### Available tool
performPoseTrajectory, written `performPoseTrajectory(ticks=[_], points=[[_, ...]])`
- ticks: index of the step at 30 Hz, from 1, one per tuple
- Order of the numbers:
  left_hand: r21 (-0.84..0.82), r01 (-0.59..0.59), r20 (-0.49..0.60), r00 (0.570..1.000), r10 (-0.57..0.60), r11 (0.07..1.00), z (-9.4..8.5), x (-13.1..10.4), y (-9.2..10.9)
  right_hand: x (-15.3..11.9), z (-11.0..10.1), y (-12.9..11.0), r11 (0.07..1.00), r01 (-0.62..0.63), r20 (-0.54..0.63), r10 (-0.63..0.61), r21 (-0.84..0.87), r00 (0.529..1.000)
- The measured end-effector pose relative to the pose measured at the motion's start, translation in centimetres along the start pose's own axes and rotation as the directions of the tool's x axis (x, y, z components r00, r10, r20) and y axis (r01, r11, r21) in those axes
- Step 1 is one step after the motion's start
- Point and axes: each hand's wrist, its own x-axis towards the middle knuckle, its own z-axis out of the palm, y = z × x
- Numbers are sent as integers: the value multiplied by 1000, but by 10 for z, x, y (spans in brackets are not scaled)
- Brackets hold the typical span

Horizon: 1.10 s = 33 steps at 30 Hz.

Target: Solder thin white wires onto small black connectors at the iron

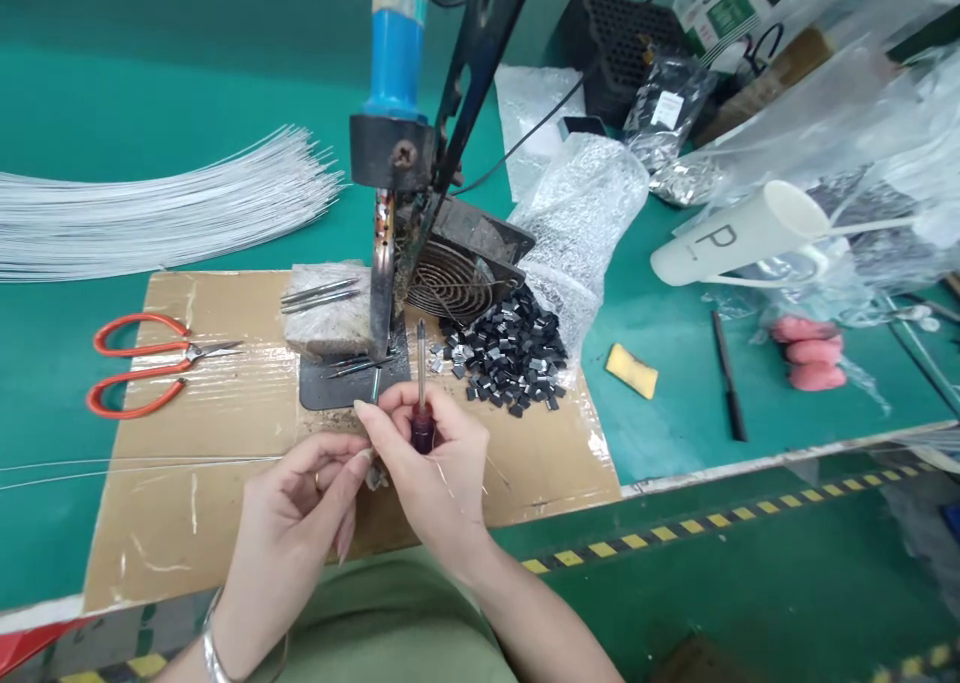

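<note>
My left hand (289, 523) is closed in a pinch on two thin white wires (195, 462) that trail away to the left. Its fingertips meet those of my right hand (446, 468) below the tip of a blue-handled soldering iron (394, 63), which is clamped upright. In the closed right hand a screwdriver (423, 428) with a dark red handle stands shaft up. The right thumb and index finger press together near the iron's tip; what they pinch is hidden. A loose pile of small black connectors (517, 353) lies on the cardboard (225, 523) just beyond the right hand.
Orange-handled scissors (142, 363) and a bundle of white wires (165, 218) lie at the left. Behind the hands are a wrapped block (322, 328) and a small fan (457, 273). Rightward are bubble wrap (585, 223), a yellow sponge (631, 371) and a tilted mug (750, 233).
</note>
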Motion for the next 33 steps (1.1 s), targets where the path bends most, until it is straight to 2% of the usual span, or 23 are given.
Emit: performPoseTrajectory(ticks=[6, 15, 18, 21, 23, 26, 29, 33], points=[[-2, -61, 0, 998, 61, 998, 4, 8, 6, 6, 2, -6, 999, 29, -30, -30, -27, 999], [-43, -69, 22, 997, 70, 997, 5, 10, 5, 6, 4, -7, 989, 103, -52, -109, -108, 993], [-80, -74, 11, 997, 75, 994, 7, 14, 9, 6, -7, -13, 972, 148, 11, -149, -184, 989], [-106, -78, -8, 997, 78, 991, 10, 19, 12, 5, -33, -18, 898, 263, 55, -260, -352, 964], [-125, -88, -21, 996, 87, 988, 12, 22, 13, 6, -53, -20, 790, 336, 22, -379, -513, 925], [-158, -107, -26, 994, 105, 982, 16, 26, 16, 9, -80, -24, 572, 409, 22, -563, -711, 826], [-198, -114, -22, 993, 112, 974, 19, 27, 21, 11, -96, -31, 382, 505, 132, -683, -774, 718], [-269, -121, -14, 992, 122, 955, 23, 29, 25, 16, -103, -43, 219, 642, 313, -731, -735, 607]])
